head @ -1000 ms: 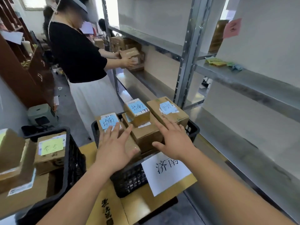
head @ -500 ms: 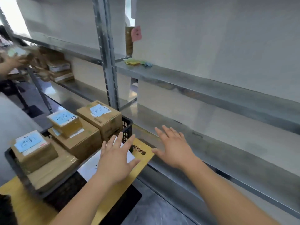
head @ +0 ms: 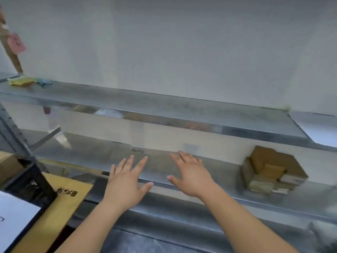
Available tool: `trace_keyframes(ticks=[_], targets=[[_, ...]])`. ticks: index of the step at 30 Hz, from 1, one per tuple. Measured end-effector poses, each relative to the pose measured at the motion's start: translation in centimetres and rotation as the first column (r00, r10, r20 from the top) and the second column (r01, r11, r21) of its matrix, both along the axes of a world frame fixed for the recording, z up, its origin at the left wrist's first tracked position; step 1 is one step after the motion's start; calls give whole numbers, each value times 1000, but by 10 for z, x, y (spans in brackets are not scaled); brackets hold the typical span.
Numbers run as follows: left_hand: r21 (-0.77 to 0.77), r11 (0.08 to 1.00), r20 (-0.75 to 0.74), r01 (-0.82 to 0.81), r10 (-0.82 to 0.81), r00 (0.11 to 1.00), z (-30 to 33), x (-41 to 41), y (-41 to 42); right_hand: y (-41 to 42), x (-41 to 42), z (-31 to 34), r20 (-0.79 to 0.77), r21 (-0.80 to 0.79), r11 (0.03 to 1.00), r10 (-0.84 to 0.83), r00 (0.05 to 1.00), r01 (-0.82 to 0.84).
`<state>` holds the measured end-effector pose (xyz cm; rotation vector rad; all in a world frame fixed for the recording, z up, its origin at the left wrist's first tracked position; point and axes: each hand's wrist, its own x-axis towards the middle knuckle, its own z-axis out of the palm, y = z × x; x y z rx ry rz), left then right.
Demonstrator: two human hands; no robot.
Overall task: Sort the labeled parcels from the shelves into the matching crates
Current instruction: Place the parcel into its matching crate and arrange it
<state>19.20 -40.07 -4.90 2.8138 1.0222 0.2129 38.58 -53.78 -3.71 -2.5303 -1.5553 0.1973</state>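
Parcels (head: 273, 168), brown cardboard, stacked in a blurred cluster on the lower metal shelf (head: 228, 172) at about four o'clock in the view, against the pale back wall, well apart from both hands and untouched; nearest to the right hand (head: 191, 176), lying off at three o'clock from its fingertips (head: 182, 155), with bare shelf between; exact count and labels too blurred to tell; black crate (head: 34, 187) cut off at eight o'clock, a white paper sign (head: 14, 216) on its near face, resting on a yellow-brown cardboard sheet (head: 60, 207) printed with dark characters; a sliver of brown box (head: 7, 167) just behind the crate's rim, whether inside it or beyond it not clear; upper shelf (head: 164, 108) crossing the middle of the view, carrying yellow, green and blue sticky notes (head: 27, 81) at ten o'clock, a pink note (head: 16, 43) above them on a slanted brown strip; left hand (head: 125, 187) at six o'clock, palm down, fingers spread and loose, grasping nothing, hovering over the shelf's front lip; right hand just beside it toward five o'clock, likewise flat, splayed and empty, fingertips reaching over the shelf surface toward twelve o'clock; both bare forearms rising from the bottom edge, roughly parallel, converging slightly toward the shelf.
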Motion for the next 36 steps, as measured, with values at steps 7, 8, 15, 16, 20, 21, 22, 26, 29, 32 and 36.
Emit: trace_keyframes(ticks=[7, 8, 15, 16, 20, 21, 22, 26, 29, 32, 36], targets=[[-45, 990, -50, 137, -139, 989, -19, 101, -54, -81, 88, -17, -54, -18, 986, -168, 984, 167], [-49, 987, -56, 156, -158, 986, -22, 114, -59, -89, 98, -20, -54, -23, 983, -184, 981, 183], [-93, 958, -86, 272, -280, 956, -45, 203, -77, -130, 159, -42, -65, -55, 952, -305, 950, 301], [-101, 951, -91, 291, -301, 949, -47, 216, -79, -135, 168, -44, -71, -61, 945, -326, 943, 322], [-145, 916, -80, 374, -388, 918, -52, 272, -92, -155, 200, -52, -90, -83, 903, -427, 900, 421], [-153, 905, -79, 397, -412, 908, -54, 286, -95, -161, 207, -53, -86, -89, 894, -447, 891, 440], [-159, 892, -77, 423, -438, 896, -56, 299, -99, -167, 214, -54, -78, -94, 884, -465, 882, 457], [-192, 832, -74, 521, -541, 838, -59, 350, -117, -191, 248, -58, -69, -56, 833, -553, 831, 550], [-224, 793, -86, 566, -595, 799, -59, 377, -131, -213, 273, -66, -102, -25, 780, -624, 775, 625], [-272, 775, -88, 571, -611, 787, -56, 399, -154, -235, 298, -68, -117, -23, 750, -659, 743, 661], [-309, 777, -97, 548, -599, 795, -63, 430, -183, -251, 332, -68, -89, -48, 793, -609, 788, 608]])
